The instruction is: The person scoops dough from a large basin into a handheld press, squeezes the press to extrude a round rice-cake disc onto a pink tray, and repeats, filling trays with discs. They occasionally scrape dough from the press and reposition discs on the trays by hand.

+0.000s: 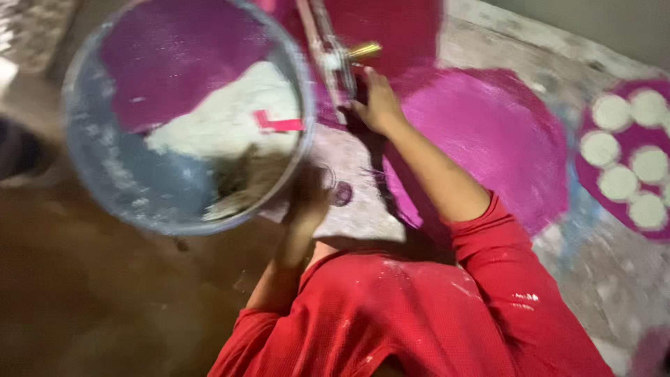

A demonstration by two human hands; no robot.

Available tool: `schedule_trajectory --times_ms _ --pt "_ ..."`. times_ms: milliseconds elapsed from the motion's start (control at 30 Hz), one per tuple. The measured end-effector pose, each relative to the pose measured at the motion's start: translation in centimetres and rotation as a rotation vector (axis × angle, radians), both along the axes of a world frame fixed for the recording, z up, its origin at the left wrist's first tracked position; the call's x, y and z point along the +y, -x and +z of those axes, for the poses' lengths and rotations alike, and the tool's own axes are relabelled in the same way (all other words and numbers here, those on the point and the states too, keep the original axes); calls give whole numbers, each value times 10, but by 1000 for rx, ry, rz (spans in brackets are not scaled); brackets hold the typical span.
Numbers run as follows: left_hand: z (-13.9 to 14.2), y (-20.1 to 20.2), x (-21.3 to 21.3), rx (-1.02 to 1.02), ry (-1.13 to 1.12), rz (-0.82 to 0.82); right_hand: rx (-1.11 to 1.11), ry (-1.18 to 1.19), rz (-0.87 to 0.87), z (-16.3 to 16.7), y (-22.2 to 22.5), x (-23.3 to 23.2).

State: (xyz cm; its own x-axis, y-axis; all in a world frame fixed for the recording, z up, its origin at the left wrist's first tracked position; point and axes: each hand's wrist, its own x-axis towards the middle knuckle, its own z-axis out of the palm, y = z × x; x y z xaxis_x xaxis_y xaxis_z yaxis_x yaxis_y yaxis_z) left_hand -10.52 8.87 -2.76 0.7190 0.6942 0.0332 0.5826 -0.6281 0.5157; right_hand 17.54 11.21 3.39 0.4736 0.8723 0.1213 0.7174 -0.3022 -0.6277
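Bucket tilted over magenta floor
My left fingers grip its rim, right fingers clasp the pole; tipping further could spill paint.

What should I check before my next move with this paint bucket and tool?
1. Left hand gripping the bucket rim: cannot tell, blurred.
2. Magenta paint left in the bucket: ok.
3. Right hand closed on the tool handle: ok.
4. Round magenta patch evenly covered: not ok, pale streaks show.
5. White circles free of magenta smears: ok, as far as visible.
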Motion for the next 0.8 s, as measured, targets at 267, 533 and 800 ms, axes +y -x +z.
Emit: schedule_trajectory --times_ms 267,533,800 --pt "-22 -9 1 52 24 -62 66 282 -190 -8 48 38" --pt "-5 -19 -5 -161 60 -136 419 -196 -154 11 4 17" --pt "-22 -39 4 147 -49 -117 533 -551 -172 24 -12 -161"
